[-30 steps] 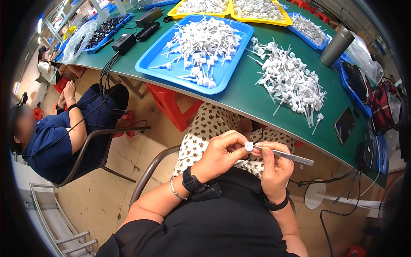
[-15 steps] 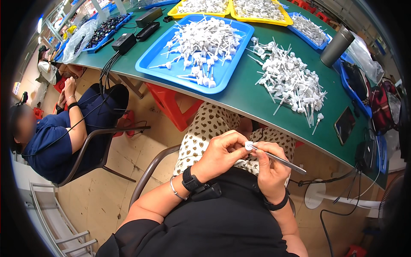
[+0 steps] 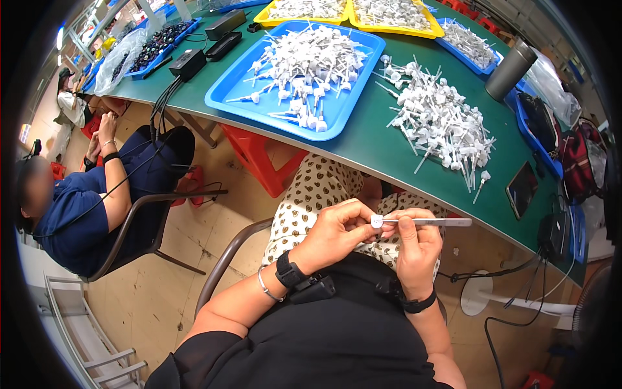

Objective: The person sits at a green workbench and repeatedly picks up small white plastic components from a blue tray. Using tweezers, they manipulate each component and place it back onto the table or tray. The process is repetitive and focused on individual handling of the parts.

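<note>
Over my lap, my left hand pinches a small white plastic part with a round head between thumb and fingertips. My right hand is closed round metal tweezers, held nearly level. Their tips meet the white part's round head, and the back end sticks out to the right. Whether the tips grip the part or only touch it is too small to tell. Ahead on the green table lies a loose pile of similar white parts with thin stems.
A blue tray heaped with white parts stands left of the pile. Yellow trays lie behind it. To the right are a grey flask and a phone. A seated co-worker is at the left, near hanging cables.
The tweezers have turned from slanting down to the right to nearly level, and my right hand has rotated with them. My left hand keeps its pinch on the white part.
</note>
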`<action>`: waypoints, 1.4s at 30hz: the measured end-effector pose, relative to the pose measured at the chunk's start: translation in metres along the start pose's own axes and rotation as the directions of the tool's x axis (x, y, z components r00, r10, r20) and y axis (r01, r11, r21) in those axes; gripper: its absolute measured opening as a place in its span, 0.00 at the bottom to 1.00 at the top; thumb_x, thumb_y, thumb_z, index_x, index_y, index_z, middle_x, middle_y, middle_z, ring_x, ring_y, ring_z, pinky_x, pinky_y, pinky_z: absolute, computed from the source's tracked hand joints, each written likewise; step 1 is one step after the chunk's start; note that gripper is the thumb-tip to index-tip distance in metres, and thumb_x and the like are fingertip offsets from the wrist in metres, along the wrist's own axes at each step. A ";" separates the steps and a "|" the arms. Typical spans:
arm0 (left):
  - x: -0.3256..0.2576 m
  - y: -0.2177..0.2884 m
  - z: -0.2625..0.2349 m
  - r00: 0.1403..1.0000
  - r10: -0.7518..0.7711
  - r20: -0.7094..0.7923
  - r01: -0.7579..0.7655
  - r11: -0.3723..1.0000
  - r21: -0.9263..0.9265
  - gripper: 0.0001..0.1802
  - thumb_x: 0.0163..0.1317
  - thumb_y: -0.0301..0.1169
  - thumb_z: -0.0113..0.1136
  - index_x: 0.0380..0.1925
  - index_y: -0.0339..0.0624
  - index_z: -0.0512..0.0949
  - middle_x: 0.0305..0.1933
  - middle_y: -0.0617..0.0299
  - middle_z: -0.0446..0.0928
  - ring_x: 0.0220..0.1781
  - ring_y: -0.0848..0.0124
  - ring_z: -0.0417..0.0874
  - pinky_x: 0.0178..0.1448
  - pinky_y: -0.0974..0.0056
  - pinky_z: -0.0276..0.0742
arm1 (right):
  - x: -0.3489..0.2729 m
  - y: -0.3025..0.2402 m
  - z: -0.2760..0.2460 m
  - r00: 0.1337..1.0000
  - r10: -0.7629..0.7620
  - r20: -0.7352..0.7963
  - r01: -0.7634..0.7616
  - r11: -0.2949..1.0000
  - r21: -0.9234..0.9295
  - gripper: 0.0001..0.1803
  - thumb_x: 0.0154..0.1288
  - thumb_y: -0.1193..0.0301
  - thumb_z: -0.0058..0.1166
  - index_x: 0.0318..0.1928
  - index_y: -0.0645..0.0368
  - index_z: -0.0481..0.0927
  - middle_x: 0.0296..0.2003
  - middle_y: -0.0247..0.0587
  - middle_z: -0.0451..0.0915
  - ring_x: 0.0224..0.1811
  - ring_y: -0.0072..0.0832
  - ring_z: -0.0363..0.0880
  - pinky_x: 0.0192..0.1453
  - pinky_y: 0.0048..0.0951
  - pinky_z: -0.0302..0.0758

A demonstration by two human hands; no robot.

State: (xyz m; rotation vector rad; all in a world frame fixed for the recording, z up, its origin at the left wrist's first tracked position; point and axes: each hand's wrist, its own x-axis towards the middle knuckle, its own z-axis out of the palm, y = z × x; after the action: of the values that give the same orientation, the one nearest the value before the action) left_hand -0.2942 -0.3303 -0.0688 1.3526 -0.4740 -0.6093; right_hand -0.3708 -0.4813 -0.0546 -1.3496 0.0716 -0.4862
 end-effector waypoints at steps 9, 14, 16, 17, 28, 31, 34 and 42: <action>0.000 0.003 0.002 0.999 0.050 -0.002 -0.050 0.996 -0.071 0.03 0.66 0.22 0.63 0.39 0.33 0.79 0.42 0.59 0.79 0.40 0.75 0.84 0.42 0.70 0.82 | 0.005 0.013 -0.007 0.979 0.204 0.025 -0.193 0.871 0.451 0.08 0.75 0.71 0.51 0.45 0.64 0.74 0.38 0.46 0.83 0.36 0.26 0.82 0.42 0.26 0.80; 0.000 -0.003 0.000 0.984 0.176 0.035 -0.177 0.983 0.043 0.03 0.65 0.20 0.63 0.37 0.33 0.80 0.43 0.58 0.79 0.40 0.74 0.85 0.41 0.70 0.82 | 0.001 0.005 0.001 0.990 0.106 -0.097 -0.076 0.959 0.273 0.08 0.76 0.71 0.51 0.45 0.65 0.74 0.39 0.46 0.82 0.37 0.26 0.82 0.44 0.27 0.82; 0.000 -0.002 0.000 0.986 0.168 0.006 -0.167 0.983 0.074 0.03 0.64 0.19 0.63 0.37 0.32 0.80 0.43 0.59 0.78 0.39 0.74 0.86 0.40 0.71 0.83 | 0.000 0.005 0.001 0.991 0.078 -0.112 -0.051 0.973 0.226 0.08 0.76 0.71 0.50 0.46 0.65 0.74 0.40 0.47 0.82 0.37 0.26 0.82 0.45 0.28 0.82; 0.000 0.000 0.001 0.988 0.151 -0.002 -0.151 0.987 0.055 0.03 0.65 0.20 0.63 0.37 0.32 0.79 0.43 0.59 0.78 0.38 0.73 0.86 0.39 0.71 0.83 | 0.000 0.004 0.001 0.992 0.024 -0.124 -0.003 0.985 0.174 0.09 0.76 0.71 0.50 0.46 0.66 0.74 0.41 0.47 0.82 0.37 0.26 0.82 0.45 0.28 0.83; -0.001 0.005 0.004 0.987 0.146 -0.069 -0.141 0.988 0.068 0.04 0.67 0.24 0.62 0.36 0.32 0.79 0.41 0.60 0.78 0.36 0.75 0.86 0.37 0.72 0.81 | -0.006 0.000 0.004 0.981 -0.195 0.021 0.196 0.969 -0.148 0.06 0.73 0.79 0.52 0.47 0.68 0.76 0.46 0.48 0.81 0.41 0.26 0.83 0.48 0.25 0.83; -0.001 0.003 0.003 0.986 0.153 -0.067 -0.146 0.985 0.094 0.04 0.67 0.24 0.62 0.36 0.32 0.79 0.42 0.60 0.78 0.35 0.75 0.85 0.36 0.73 0.81 | -0.005 0.003 0.003 0.973 -0.226 0.044 0.230 0.954 -0.193 0.06 0.73 0.79 0.52 0.47 0.68 0.75 0.46 0.48 0.81 0.40 0.26 0.83 0.47 0.24 0.83; 0.000 0.001 0.002 0.985 0.165 -0.055 -0.160 0.984 0.081 0.05 0.67 0.24 0.62 0.37 0.32 0.80 0.42 0.60 0.78 0.35 0.75 0.85 0.36 0.73 0.81 | -0.006 0.001 0.003 0.976 -0.212 0.058 0.218 0.966 -0.138 0.06 0.72 0.80 0.52 0.47 0.67 0.75 0.46 0.49 0.81 0.44 0.28 0.82 0.50 0.25 0.81; 0.003 0.002 -0.004 0.995 0.078 -0.054 -0.083 0.992 -0.093 0.03 0.65 0.21 0.64 0.38 0.36 0.81 0.41 0.66 0.75 0.41 0.77 0.79 0.45 0.70 0.77 | 0.003 0.008 -0.004 0.996 -0.011 0.087 0.025 0.986 -0.167 0.10 0.77 0.71 0.47 0.48 0.66 0.76 0.47 0.45 0.81 0.51 0.27 0.79 0.62 0.33 0.72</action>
State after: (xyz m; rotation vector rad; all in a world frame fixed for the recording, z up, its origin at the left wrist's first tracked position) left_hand -0.2892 -0.3287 -0.0674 1.2496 -0.4514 -0.5241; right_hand -0.3670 -0.4851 -0.0619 -1.5360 0.0298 -0.4443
